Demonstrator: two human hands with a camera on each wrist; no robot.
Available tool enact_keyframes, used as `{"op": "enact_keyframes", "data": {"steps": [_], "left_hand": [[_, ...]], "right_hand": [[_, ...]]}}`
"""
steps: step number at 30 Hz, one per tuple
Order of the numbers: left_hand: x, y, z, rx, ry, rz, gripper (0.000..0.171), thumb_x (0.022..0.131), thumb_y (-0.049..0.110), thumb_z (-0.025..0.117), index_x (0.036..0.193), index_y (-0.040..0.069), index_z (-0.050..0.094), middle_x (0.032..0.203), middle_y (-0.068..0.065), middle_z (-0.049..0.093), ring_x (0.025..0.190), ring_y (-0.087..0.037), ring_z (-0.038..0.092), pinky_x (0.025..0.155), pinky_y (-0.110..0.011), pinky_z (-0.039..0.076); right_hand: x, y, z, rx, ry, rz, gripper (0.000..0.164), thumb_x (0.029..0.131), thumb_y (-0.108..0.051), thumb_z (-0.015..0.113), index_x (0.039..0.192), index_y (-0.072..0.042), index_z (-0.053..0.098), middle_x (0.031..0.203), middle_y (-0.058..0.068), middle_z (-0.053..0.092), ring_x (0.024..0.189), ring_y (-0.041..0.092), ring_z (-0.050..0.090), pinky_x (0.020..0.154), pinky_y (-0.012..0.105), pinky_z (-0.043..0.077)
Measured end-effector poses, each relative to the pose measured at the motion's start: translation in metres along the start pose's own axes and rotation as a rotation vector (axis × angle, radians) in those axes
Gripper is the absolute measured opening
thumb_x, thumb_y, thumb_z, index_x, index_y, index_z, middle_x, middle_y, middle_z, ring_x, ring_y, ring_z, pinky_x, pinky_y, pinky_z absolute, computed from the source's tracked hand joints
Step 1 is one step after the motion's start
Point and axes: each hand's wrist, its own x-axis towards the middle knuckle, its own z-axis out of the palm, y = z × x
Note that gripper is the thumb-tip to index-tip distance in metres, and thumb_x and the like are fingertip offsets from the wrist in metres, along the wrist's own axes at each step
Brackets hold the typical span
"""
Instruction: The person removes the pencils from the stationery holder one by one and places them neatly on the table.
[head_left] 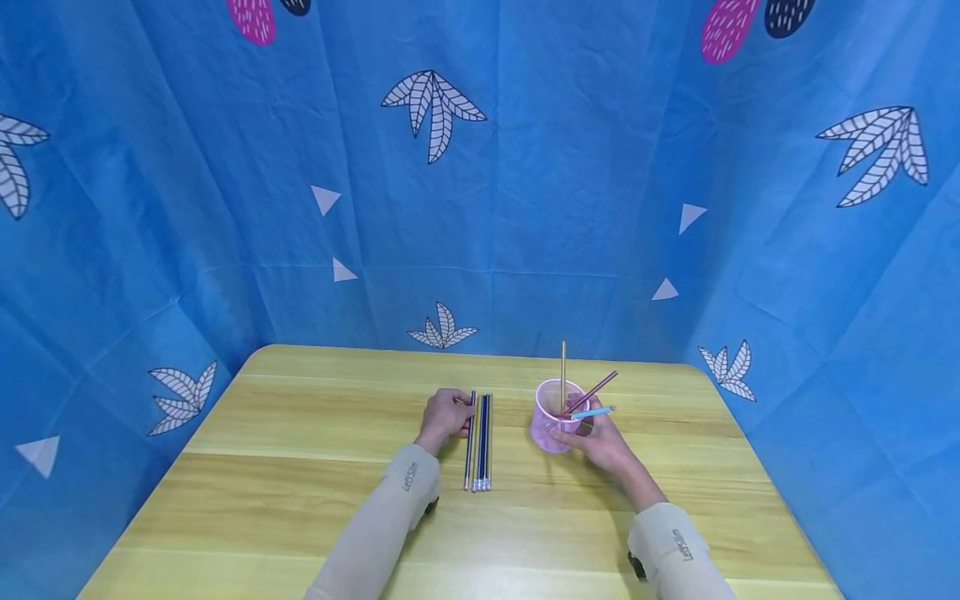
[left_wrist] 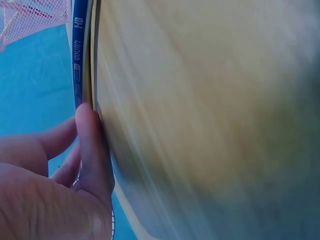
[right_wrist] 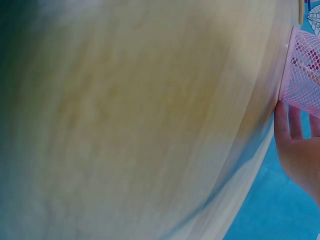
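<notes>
Toward the middle of the table, my left hand [head_left: 447, 417] is at the left side of a row of pencils [head_left: 483, 442]. Its thumb and fingers pinch the leftmost, a dark striped pencil [head_left: 470, 446]; a blue pencil marked HB [left_wrist: 79, 50] shows in the left wrist view. To the right, my right hand [head_left: 600, 437] grips a pink mesh pencil cup [head_left: 550, 437], thumb at the front and fingers round the far right side. Inside the cup stand a yellow pencil [head_left: 563, 362], nearly upright, and a red pencil [head_left: 600, 384] and a light blue pencil [head_left: 596, 412], both leaning right.
The wooden table [head_left: 300, 425] has rounded far corners. A blue curtain [head_left: 525, 208] with leaf prints hangs behind it and along both sides. The row's silvery pencil ends point to the near edge.
</notes>
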Motion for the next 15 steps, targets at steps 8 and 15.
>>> {"op": "enact_keyframes", "data": {"steps": [8, 15], "left_hand": [[-0.0009, 0.0005, 0.0013, 0.026, 0.011, -0.007, 0.016, 0.095, 0.006, 0.072, 0.111, 0.005, 0.073, 0.084, -0.01, 0.069, 0.06, -0.013, 0.06, 0.051, -0.021, 0.059], [-0.003, 0.0014, 0.0024, 0.051, 0.016, -0.002, 0.021, 0.093, 0.006, 0.074, 0.114, 0.005, 0.072, 0.091, -0.01, 0.072, 0.059, -0.012, 0.06, 0.05, -0.02, 0.057]], "right_hand": [[-0.0012, -0.0015, 0.0007, -0.011, 0.004, -0.005, 0.078, 0.087, -0.016, 0.084, 0.15, -0.006, 0.038, 0.138, 0.027, 0.057, 0.124, 0.043, 0.061, 0.102, 0.05, 0.059], [-0.0012, -0.001, 0.0013, -0.008, 0.003, -0.007, 0.078, 0.087, -0.017, 0.084, 0.149, -0.005, 0.038, 0.139, 0.028, 0.056, 0.126, 0.045, 0.059, 0.103, 0.052, 0.058]]}}
